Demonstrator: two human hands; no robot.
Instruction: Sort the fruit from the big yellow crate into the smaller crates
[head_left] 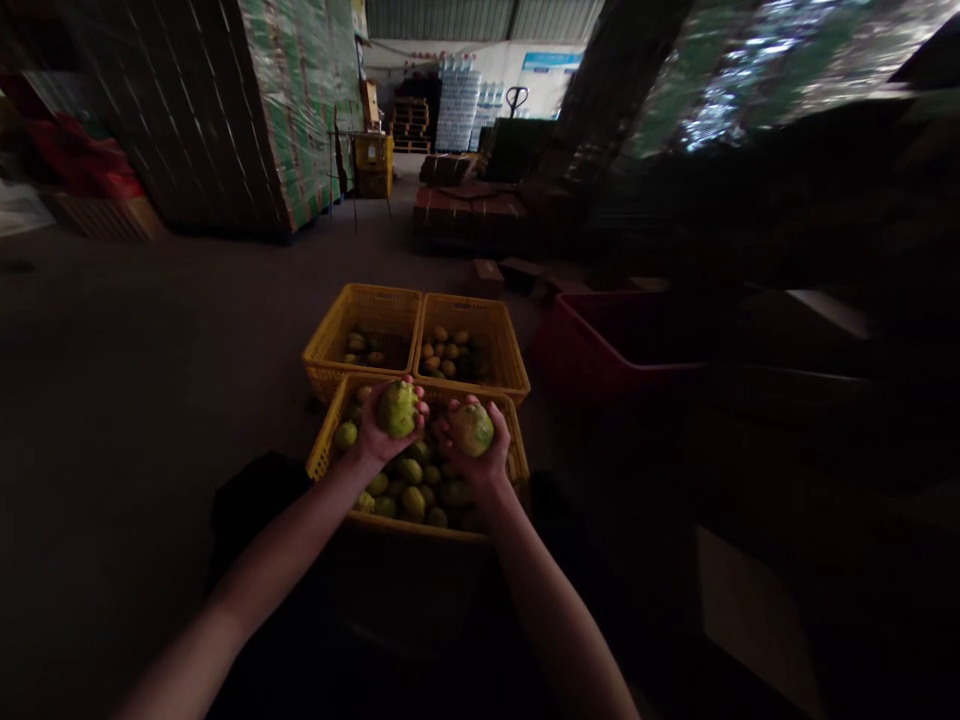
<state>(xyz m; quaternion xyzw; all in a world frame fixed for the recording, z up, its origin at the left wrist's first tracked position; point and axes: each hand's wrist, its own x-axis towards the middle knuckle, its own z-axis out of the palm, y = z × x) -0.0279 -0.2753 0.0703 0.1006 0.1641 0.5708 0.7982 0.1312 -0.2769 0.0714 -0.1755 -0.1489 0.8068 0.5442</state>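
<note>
My left hand (375, 442) holds a lumpy yellow-green fruit (397, 409), its fingers curled around the far side. In my right hand (491, 462) is a rounder, paler green fruit (472, 430) with brownish patches. Both hands are raised side by side above the near yellow crate (322, 452). Many oval green fruits (413, 503) lie in that crate, partly hidden by my hands and forearms. The exact kind of fruit is hard to tell in the dim light.
Beyond the near crate stand two more yellow crates, left (319, 352) and right (514, 362), each with several fruits. A dark red bin (600, 345) sits to the right. Wrapped stacks of boxes (300, 110) and a low pallet of cartons (469, 215) stand farther back.
</note>
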